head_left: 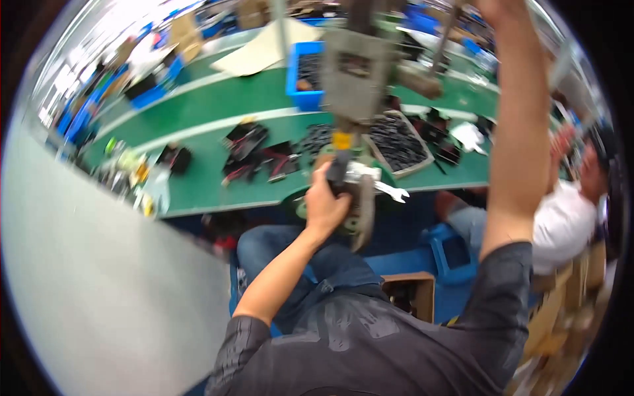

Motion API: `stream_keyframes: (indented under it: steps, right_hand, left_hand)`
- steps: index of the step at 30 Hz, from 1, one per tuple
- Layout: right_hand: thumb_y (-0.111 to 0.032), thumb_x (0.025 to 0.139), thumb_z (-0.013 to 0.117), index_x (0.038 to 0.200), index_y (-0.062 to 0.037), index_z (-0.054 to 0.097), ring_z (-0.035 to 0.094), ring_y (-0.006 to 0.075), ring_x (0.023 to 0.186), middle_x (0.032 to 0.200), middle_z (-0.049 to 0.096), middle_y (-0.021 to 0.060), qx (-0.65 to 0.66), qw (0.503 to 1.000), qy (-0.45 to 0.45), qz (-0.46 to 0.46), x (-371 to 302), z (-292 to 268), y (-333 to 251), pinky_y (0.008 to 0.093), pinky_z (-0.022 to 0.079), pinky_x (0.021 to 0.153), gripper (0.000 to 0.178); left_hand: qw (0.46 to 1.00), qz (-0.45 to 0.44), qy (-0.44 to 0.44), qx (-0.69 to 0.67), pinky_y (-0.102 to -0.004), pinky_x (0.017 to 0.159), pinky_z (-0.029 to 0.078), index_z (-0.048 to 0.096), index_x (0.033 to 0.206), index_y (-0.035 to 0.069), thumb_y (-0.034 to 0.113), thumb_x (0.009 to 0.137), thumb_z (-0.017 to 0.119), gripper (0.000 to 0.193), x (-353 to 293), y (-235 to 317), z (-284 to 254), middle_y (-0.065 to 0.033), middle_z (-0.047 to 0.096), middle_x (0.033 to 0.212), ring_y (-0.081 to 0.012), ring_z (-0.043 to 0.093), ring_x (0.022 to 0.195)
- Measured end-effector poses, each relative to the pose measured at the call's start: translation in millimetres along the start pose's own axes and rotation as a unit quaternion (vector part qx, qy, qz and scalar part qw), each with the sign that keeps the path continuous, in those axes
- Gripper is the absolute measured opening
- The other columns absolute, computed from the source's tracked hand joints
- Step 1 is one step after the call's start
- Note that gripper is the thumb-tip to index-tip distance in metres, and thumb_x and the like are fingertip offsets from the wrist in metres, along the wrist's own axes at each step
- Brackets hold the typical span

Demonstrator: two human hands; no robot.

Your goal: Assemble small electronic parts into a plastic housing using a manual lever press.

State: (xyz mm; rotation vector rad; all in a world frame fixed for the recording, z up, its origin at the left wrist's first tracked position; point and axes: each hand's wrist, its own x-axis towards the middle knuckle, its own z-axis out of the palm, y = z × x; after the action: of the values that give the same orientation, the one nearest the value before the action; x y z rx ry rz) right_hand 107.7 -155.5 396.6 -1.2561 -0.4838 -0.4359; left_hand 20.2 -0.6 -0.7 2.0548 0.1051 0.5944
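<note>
left hand [325, 201] grips one small part under one press [356, 72]; right hand's [494, 6] grip cannot be told.

You've got a long green workbench [218, 99] running across, pale grey floor [99, 277] on your left, bright light far left.

The table [218, 99] past the fingers is green with white stripes. A blue bin [302, 76] sits beyond them. The press [356, 72] above them is grey with a yellow bit. Black parts [396, 142] lie just right.
</note>
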Motion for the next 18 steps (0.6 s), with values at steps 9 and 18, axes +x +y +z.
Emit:
stream_keyframes:
  steps: [9, 18]
  right_hand:
    - [-0.036, 0.081, 0.079, 0.088, -0.0081, 0.071, 0.056, 0.0095, 0.074, 0.081, 0.063, 0.0019, -0.168, 0.972, -0.036, -0.158, 21.0, -36.4, 43.2, 0.0233, 0.043, 0.072, 0.030]
    - [-0.009, 0.077, 0.077, 0.092, -0.0057, 0.067, 0.058, 0.0113, 0.061, 0.080, 0.068, 0.0049, -0.212, 0.897, -0.013, -0.388, -162.9, 29.4, 53.4, 0.0241, 0.048, 0.060, 0.018]
  left_hand:
    - [0.998, -0.022, 0.049, 0.021, -0.0506, 0.068, 0.051, 0.046, 0.126, 0.003, 0.007, 0.069, 0.061, 0.059, -5.6, -3.9, 8.4, -0.0227, 0.066, 0.098, -0.0466, 0.064, 0.082]
    - [0.998, -0.004, 0.050, 0.037, -0.0490, 0.066, 0.053, 0.046, 0.124, 0.001, 0.009, 0.070, 0.064, 0.057, -5.5, -12.1, -1.5, -0.0231, 0.066, 0.100, -0.0450, 0.065, 0.081]
